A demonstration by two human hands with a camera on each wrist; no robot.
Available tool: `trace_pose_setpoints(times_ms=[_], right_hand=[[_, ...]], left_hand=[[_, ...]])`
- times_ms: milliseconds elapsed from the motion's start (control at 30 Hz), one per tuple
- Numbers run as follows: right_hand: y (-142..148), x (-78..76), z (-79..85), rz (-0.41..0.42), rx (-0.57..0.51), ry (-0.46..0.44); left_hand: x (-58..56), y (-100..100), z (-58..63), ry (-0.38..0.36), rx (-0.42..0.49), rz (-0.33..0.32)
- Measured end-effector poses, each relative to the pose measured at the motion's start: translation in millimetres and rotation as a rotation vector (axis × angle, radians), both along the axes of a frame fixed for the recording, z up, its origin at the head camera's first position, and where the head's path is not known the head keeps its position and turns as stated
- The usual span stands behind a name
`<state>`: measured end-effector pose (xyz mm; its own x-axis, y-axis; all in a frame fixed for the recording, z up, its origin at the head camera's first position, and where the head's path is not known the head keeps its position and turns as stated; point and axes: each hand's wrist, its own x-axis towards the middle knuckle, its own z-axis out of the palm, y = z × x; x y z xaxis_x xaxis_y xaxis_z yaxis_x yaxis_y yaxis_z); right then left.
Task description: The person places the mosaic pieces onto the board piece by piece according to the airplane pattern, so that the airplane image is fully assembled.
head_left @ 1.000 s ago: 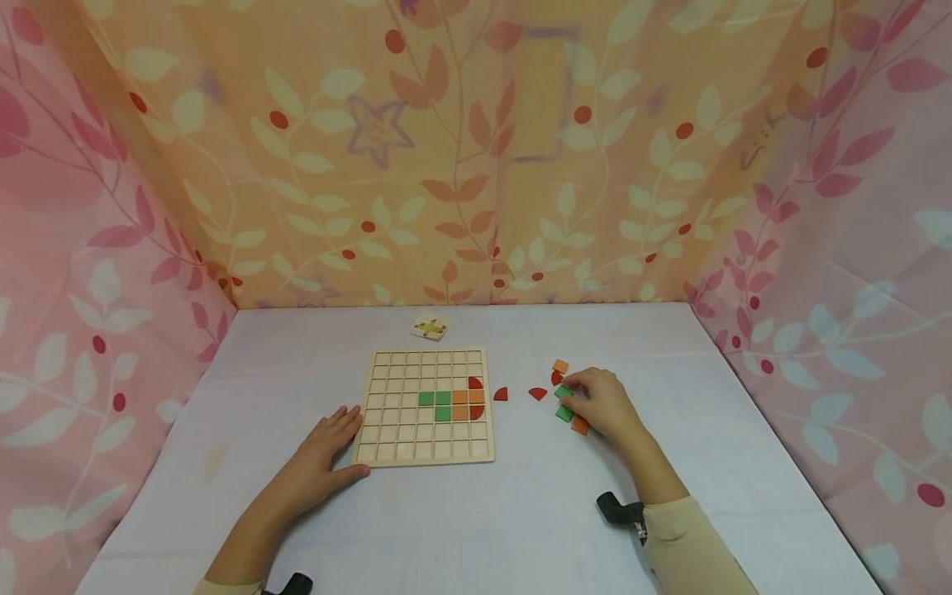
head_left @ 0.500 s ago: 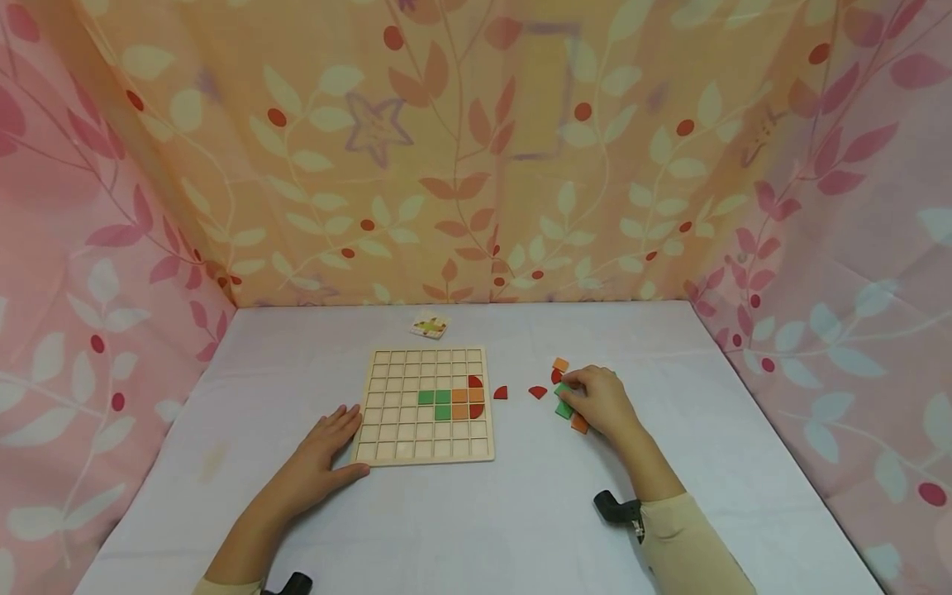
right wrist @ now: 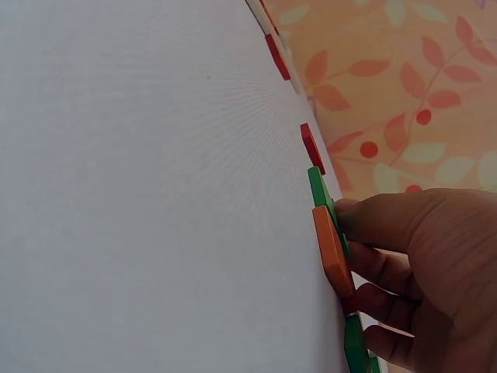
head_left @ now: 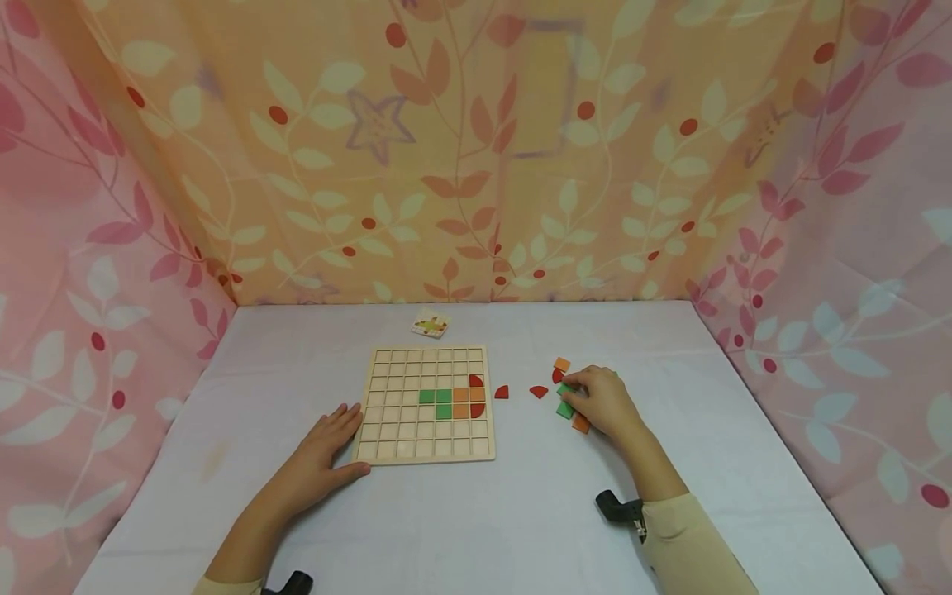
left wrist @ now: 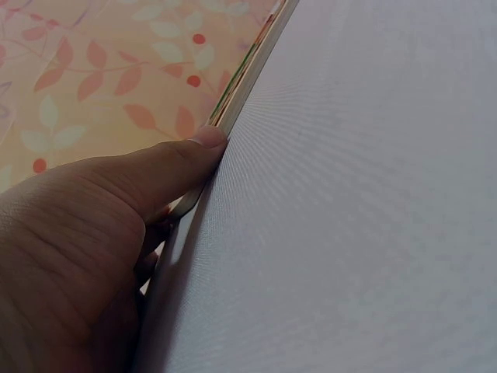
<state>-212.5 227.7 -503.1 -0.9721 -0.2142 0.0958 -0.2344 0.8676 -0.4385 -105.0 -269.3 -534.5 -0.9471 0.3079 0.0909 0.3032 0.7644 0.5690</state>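
A square wooden grid board point(head_left: 394, 430) lies on the table, with green squares point(head_left: 435, 397), orange squares point(head_left: 461, 402) and red quarter-circles point(head_left: 476, 411) in its cells. My left hand point(head_left: 327, 453) rests against the board's left side, fingers extended; in the left wrist view its thumb point(left wrist: 175, 165) presses the board's edge near a corner. To the right of the board, my right hand point(head_left: 606, 405) pinches a green square tile point(head_left: 564, 389) between thumb and index finger. Close by its fingertips lie another green tile point(head_left: 565, 411), an orange tile point(head_left: 580, 424) and a red quarter-circle point(head_left: 557, 376).
Two loose red pieces, a quarter-circle point(head_left: 502, 392) and another point(head_left: 539, 392), lie between board and right hand. An orange tile point(head_left: 561, 364) sits beyond that hand. Behind the board is a small patterned card point(head_left: 430, 325). Floral curtains point(head_left: 476, 207) enclose the white table point(head_left: 476, 529) on three sides.
The right hand's fingers shift only slightly over the green tile. The left hand and the board's pieces stay in place.
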Motion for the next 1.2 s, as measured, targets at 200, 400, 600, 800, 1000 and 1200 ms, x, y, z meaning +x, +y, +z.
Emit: trace_pose_setpoints(times_ms=[200, 400, 600, 800, 1000, 1200], right_hand=[[0.2, 0.3, 1.9, 0.001, -0.006, -0.007], [0.8, 0.4, 2.5, 0.003, -0.018, -0.001], [1.5, -0.5, 0.4, 0.009, -0.025, 0.016], [2.2, -0.1, -1.1, 0.013, -0.044, 0.021], [1.8, 1.0, 2.6, 0.016, -0.073, 0.020], [1.6, 2.2, 9.9, 0.041, -0.122, 0.008]], left_hand=[[1.0, 0.4, 0.7, -0.004, 0.000, 0.005], [1.3, 1.6, 2.1, -0.009, -0.005, 0.009], [1.0, 1.9, 3.6, -0.008, -0.007, 0.010], [0.5, 1.2, 2.0, -0.007, -0.011, 0.007], [0.4, 0.6, 1.2, -0.010, -0.008, 0.003], [0.5, 1.9, 2.2, -0.009, -0.016, 0.008]])
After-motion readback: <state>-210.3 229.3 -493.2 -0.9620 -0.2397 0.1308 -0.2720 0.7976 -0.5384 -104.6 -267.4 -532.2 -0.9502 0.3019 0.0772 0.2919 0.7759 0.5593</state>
